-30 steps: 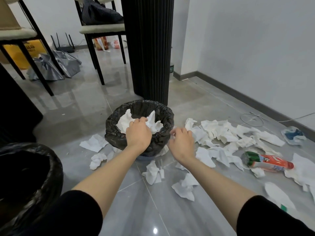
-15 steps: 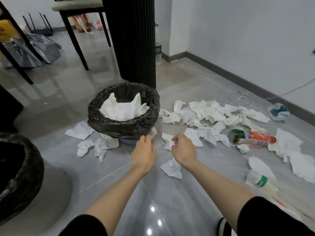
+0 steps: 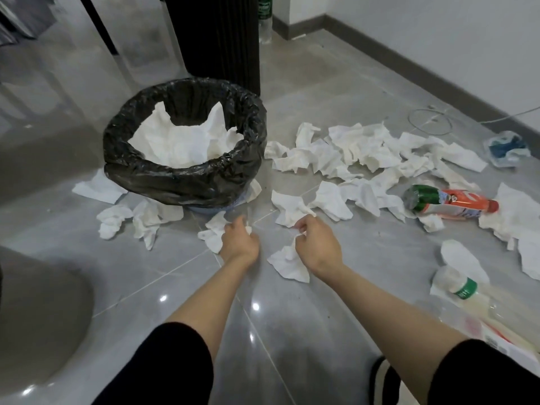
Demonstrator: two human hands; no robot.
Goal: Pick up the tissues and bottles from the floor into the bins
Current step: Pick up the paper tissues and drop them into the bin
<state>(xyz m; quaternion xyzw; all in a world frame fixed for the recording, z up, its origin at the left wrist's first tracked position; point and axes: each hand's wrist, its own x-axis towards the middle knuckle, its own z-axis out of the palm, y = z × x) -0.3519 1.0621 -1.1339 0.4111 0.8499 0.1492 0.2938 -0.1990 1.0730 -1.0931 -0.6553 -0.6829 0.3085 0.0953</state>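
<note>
Tissues (image 3: 359,147) pickup under way beside the bin (image 3: 181,182)
Left hand (image 3: 239,244) pinches a crumpled tissue (image 3: 213,236) and right hand (image 3: 317,248) pinches a second tissue (image 3: 287,263), both just in front of the bin; the next move probably lifts both over its rim, clearing the heaped paper inside.

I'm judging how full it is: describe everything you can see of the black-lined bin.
The bin is round and upright on the tiled floor, before a ribbed column. A crinkled black bag covers its rim and wall; a bluish base shows beneath. White tissues fill it almost to the near rim. Loose tissues lie against its base. The left hand and right hand, each pinching a floor tissue, do not touch it.
</note>
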